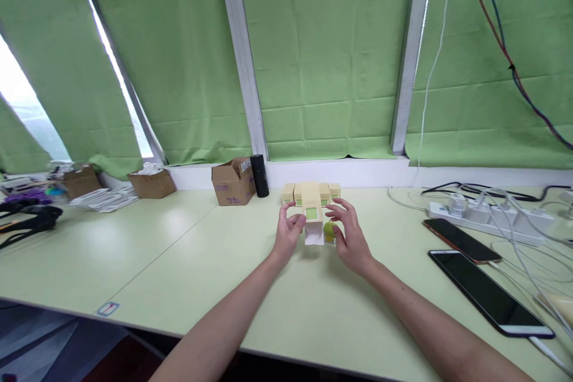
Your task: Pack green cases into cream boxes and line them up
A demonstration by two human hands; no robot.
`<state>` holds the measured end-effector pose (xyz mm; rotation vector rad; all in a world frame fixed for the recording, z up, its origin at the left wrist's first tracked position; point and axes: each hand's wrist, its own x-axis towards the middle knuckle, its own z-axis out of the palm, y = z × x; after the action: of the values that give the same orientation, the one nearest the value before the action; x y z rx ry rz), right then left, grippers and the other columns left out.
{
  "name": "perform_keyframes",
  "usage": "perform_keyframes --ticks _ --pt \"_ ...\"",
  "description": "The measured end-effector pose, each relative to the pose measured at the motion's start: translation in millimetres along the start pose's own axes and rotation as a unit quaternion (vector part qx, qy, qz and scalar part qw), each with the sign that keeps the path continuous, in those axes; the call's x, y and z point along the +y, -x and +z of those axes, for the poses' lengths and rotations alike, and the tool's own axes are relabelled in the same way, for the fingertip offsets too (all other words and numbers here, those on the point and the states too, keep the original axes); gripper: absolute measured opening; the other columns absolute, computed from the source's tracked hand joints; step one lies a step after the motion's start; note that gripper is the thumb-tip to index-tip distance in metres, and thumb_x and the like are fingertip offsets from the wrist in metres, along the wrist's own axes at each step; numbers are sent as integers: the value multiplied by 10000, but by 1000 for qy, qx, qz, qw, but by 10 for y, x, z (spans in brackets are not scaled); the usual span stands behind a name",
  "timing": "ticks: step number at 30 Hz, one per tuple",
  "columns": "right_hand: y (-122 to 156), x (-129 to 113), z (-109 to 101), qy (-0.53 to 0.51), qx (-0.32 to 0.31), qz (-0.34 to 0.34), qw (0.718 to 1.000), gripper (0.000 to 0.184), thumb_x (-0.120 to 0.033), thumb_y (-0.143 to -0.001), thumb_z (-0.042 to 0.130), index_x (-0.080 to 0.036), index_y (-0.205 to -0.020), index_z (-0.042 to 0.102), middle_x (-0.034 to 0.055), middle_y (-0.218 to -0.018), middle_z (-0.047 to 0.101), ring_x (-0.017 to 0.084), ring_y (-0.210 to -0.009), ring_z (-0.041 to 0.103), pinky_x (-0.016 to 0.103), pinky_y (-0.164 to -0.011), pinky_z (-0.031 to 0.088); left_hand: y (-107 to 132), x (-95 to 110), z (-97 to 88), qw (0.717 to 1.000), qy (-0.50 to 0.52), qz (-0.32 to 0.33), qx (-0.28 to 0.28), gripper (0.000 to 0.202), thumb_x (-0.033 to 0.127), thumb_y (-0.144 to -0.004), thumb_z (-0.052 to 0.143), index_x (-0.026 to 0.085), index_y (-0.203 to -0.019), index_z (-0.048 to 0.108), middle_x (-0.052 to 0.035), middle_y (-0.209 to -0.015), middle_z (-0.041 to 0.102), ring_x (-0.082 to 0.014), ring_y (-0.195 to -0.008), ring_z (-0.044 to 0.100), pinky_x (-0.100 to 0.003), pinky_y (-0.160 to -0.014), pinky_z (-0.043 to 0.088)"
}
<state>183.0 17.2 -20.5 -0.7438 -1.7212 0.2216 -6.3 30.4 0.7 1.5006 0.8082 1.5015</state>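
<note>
A small pale-yellow cardboard box (312, 198) with a green window and an open white flap hangs tilted above the table, flap end toward me. My left hand (287, 233) pinches it at its left side, thumb by the lower edge. On the other side my right hand (353, 240) has its fingers apart, with fingertips near the box's right edge. Just left of its thumb is a small green rounded item (330, 231), partly hidden; contact with the thumb cannot be made out. Behind the held box stand several similar yellow boxes (288, 193) in a row.
A brown carton (233, 184) and a black cylinder (259, 176) stand at the back, left of the boxes. Two phones (490, 292) on cables and a white power strip (487, 218) lie to the right. Papers (105, 197) and cartons crowd the far left.
</note>
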Motion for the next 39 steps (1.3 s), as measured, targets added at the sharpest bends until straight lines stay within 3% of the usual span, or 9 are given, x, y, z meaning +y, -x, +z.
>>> perform_keyframes --ticks 6,12,15,18,21,24,27,33,39 --pt "24 -13 41 -69 -29 48 996 498 -128 -965 414 -359 -1397 503 109 -1546 310 208 -1060 704 470 -897 636 7 -11 20 1000 -4 -4 -4 645 650 -838 723 235 -1217 406 40 -721 676 -142 -667 602 -272 -688 439" --pt "0 14 69 -141 -29 107 984 395 -180 -974 438 -330 -1305 593 111 -1483 350 190 -976 723 437 -850 645 3 -92 9 999 -43 -9 -29 614 686 -881 643 232 -1214 397 19 -735 680 -158 -677 624 -295 -696 467" --pt "-16 46 68 -162 -13 127 979 402 -192 -965 454 -334 -1310 604 101 -1458 365 177 -946 723 427 -841 645 3 -103 -13 997 -72 16 -33 596 652 -938 581 239 -1307 361 -66 -994 716 -179 -841 667 -330 -798 507" --pt "-27 69 58 -177 -1 139 974 420 -200 -963 453 -340 -1326 609 96 -1458 364 173 -947 722 428 -861 638 11 -90 -41 992 -106 62 -30 596 571 -944 611 268 -1389 357 -140 -1354 580 -195 -1004 668 -370 -900 526" --pt "-28 75 55 -186 3 151 971 434 -200 -958 452 -345 -1333 614 93 -1474 359 168 -949 720 415 -858 636 27 -85 -56 986 -132 87 -59 569 474 -923 661 285 -1403 420 -141 -1470 469 -216 -1078 656 -389 -935 543" --pt "-21 74 61 -195 -2 158 968 446 -195 -935 481 -344 -1331 622 92 -1472 369 166 -944 717 400 -841 636 37 -103 -50 982 -135 99 -85 472 406 -922 669 284 -1354 522 -125 -1449 462 -228 -1105 650 -386 -930 562" --pt "-14 68 63 -199 -10 162 966 453 -204 -911 527 -347 -1328 633 93 -1469 380 171 -937 718 399 -823 633 30 -125 -33 984 -128 102 -72 406 359 -916 684 278 -1300 581 -110 -1404 471 -208 -1056 658 -363 -901 570" --pt "-13 38 51 -220 -19 181 958 431 -282 -887 645 -345 -1314 653 89 -1486 396 168 -926 716 400 -864 617 12 -127 -3 989 -109 90 -36 337 305 -890 710 261 -1210 614 -86 -1343 512 -146 -906 663 -328 -844 568" --pt "-25 16 48 -232 -9 200 952 381 -331 -888 667 -333 -1269 668 83 -1490 414 151 -846 709 388 -803 630 24 -87 26 992 -102 73 -33 319 305 -871 731 244 -1165 627 -87 -1322 527 -133 -847 662 -326 -812 571"
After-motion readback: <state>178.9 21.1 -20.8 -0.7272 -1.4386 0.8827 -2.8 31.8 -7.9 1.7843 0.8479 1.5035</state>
